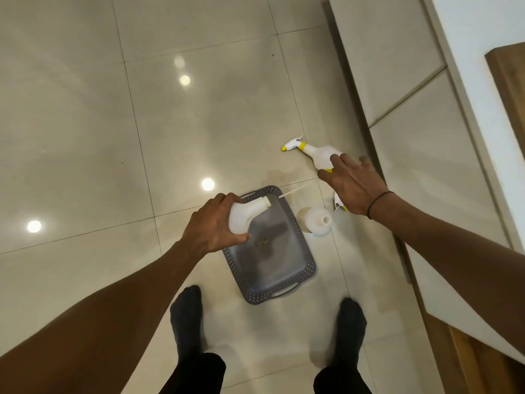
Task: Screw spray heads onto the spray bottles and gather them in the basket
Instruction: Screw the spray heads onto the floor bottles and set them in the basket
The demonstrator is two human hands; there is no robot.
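Observation:
My left hand (211, 226) grips a white headless spray bottle (245, 216) above the far end of the grey perforated basket (308, 268), neck pointing right. My right hand (352, 184) hovers with spread, relaxed fingers over a white bottle with a yellow-tipped spray head (311, 150) lying on the floor. Another open white bottle (316, 221) stands upright just right of the basket. A loose spray head (339, 204) shows partly under my right hand, and its thin dip tube (295, 190) reaches toward the basket.
The floor is glossy cream tile (113, 123) with ceiling light reflections. White cabinet fronts (412, 123) with a wooden plinth run along the right. My two feet in dark socks (187, 317) stand just behind the basket.

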